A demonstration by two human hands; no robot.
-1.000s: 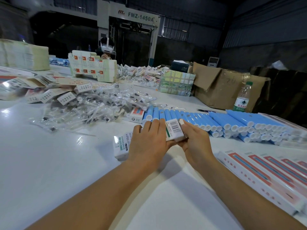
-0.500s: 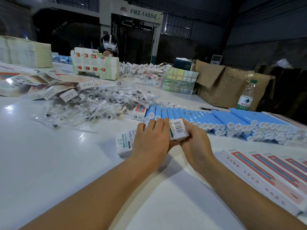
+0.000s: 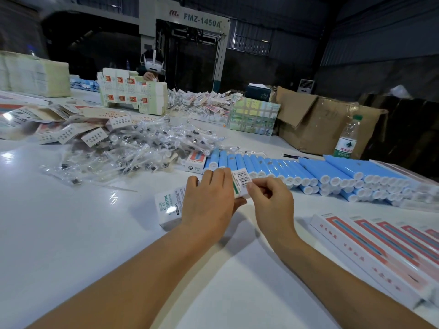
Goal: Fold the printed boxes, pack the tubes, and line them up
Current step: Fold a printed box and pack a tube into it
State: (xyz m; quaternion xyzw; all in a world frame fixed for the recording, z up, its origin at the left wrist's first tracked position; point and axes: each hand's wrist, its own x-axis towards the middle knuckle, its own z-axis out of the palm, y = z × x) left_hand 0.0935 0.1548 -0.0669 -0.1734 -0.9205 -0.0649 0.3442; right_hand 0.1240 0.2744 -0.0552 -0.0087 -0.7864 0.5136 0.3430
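White and glossy, the tabletop (image 3: 71,233) stretches through a dim warehouse, with a grey machine (image 3: 185,22) marked FMZ-1450A at the back. At its middle the person's left hand (image 3: 209,200) lies over a printed box (image 3: 169,207), fingers wrapped across its top so the grip holds it down on the tabletop, and the box's barcoded end flap (image 3: 241,180) sticks up past the fingertips. The right hand (image 3: 270,200) is just beside it, thumb and forefinger in a narrow grip pinching that flap's edge. Behind the hands a long row of blue tubes (image 3: 308,172) lies side by side, white caps toward the person. Finished boxes (image 3: 370,252) with red stripes are lined up at right; a heap of clear-wrapped pieces (image 3: 133,150) sits at left, a water bottle (image 3: 346,138) far right
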